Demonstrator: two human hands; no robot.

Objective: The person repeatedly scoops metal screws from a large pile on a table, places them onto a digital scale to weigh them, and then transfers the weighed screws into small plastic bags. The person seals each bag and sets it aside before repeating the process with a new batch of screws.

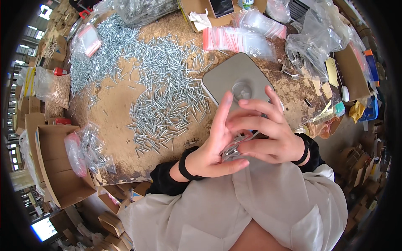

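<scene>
Close in front of my body, both hands meet around a small clear plastic bag (231,151) with shiny metal pieces in it. My left hand (213,150) cradles the bag in its palm, index finger pointing up and thumb stretched to the right. From the other side, my right hand (268,131) closes its bent fingers on the bag, partly hiding it. Just beyond the hands lies a grey, square metal plate with rounded corners (222,77), which looks like a scale top. A clear round piece (242,90) rests on it.
Loose silvery screws (167,83) spread over the worn table (113,138). Clear zip bags with red edges (238,42) lie at the back, near a phone (222,7). An open cardboard box (58,163) stands left, beside bagged hardware (92,146). Plastic bags (314,42) crowd the right.
</scene>
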